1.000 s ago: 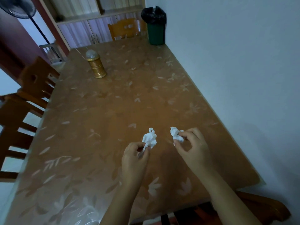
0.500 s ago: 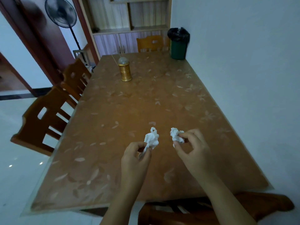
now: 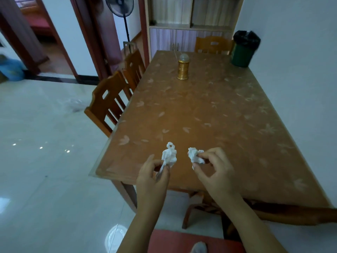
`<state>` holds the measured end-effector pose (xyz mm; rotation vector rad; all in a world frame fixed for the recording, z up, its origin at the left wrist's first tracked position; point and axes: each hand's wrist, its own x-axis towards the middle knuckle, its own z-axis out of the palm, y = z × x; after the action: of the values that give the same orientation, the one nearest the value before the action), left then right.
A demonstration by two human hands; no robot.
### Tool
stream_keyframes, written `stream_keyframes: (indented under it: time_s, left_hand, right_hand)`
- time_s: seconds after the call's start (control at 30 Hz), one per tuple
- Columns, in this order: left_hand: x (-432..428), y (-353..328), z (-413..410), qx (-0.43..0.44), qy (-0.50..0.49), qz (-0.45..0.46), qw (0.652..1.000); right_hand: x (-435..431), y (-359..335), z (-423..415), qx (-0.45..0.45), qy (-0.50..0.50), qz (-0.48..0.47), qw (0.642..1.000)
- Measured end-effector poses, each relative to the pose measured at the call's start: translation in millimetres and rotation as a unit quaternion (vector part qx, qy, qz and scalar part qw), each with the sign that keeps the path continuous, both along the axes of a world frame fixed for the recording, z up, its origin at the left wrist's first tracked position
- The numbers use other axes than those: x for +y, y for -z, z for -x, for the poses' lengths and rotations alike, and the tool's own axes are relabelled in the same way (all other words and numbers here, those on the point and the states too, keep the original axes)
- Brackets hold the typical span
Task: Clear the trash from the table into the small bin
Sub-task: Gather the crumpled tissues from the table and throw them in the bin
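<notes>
My left hand [image 3: 152,177] pinches a crumpled white tissue [image 3: 169,155] between thumb and fingers, held above the near edge of the brown table [image 3: 209,110]. My right hand [image 3: 215,172] grips a second crumpled white tissue [image 3: 194,155] just to the right of the first. Both hands hover side by side over the table's front end. The small green bin [image 3: 242,55] with a black liner stands at the far right corner of the table, against the wall.
A gold cylindrical holder [image 3: 182,69] with a rounded top stands far along the table's middle. Wooden chairs [image 3: 109,101] line the left side, another chair [image 3: 213,45] is at the far end. A white wall [image 3: 300,70] runs along the right. A standing fan [image 3: 120,8] is behind.
The view has pulled back and swung left, showing more floor and the table's near edge. Both hands still hold their tissues in the same pose.
</notes>
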<state>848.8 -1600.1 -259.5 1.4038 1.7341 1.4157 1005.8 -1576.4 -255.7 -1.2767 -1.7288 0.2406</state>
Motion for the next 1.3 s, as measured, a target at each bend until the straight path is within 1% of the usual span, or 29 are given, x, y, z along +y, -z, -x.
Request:
stream_keyframes:
  time_s: [0.17, 0.43, 0.63, 0.77, 0.9, 1.1, 1.3]
  left_hand:
    - [-45, 7, 56, -0.042, -0.06, 0.026, 0.997]
    - [-103, 14, 148, -0.053, -0.173, 0.047, 0.982]
    - [-115, 13, 209, -0.044, -0.253, 0.059, 0.965]
    - [-104, 12, 254, -0.034, -0.277, 0.065, 0.958]
    - [-73, 6, 304, -0.021, -0.277, 0.068, 0.958]
    - [-12, -8, 385, 0.033, -0.264, 0.084, 0.96]
    - [30, -12, 443, 0.02, -0.274, 0.064, 0.959]
  right_hand:
    - [-25, -1, 64, 0.011, -0.083, 0.021, 0.996]
    - [-48, 12, 170, 0.022, -0.199, 0.053, 0.978]
    - [-39, 12, 243, -0.004, -0.258, 0.068, 0.964]
    - [-20, 9, 292, 0.009, -0.295, 0.068, 0.953]
    - [12, 11, 345, -0.003, -0.295, 0.055, 0.954]
    - [69, 11, 429, 0.028, -0.3, 0.041, 0.953]
    - [114, 7, 488, 0.036, -0.294, 0.028, 0.955]
